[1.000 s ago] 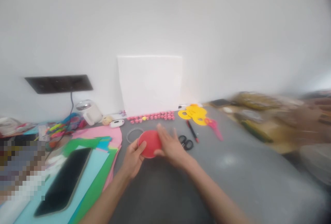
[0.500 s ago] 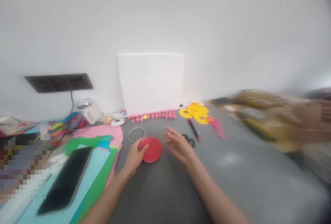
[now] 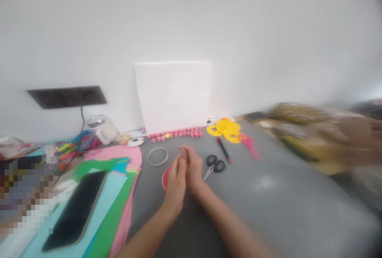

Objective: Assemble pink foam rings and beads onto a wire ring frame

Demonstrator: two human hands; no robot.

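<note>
In front of me, above the grey table, my left hand and my right hand are pressed palm to palm, fingers closed together. Whatever lies between the palms is hidden. A flat red disc with a pale rim lies on the table, partly covered by my left hand. Just beyond it is a clear ring. Black-handled scissors lie to the right of my right hand, blades slightly apart. Behind the hands, small pink pieces with one yellow piece form rows.
A white board leans on the wall. A black-and-red pen, yellow cutouts and pink scissors lie to the right. At left, a phone rests on coloured sheets, near a white device.
My left hand has let go of the red disc and moved right. My right hand has come left to meet it, palms together. The black scissors are now uncovered.
</note>
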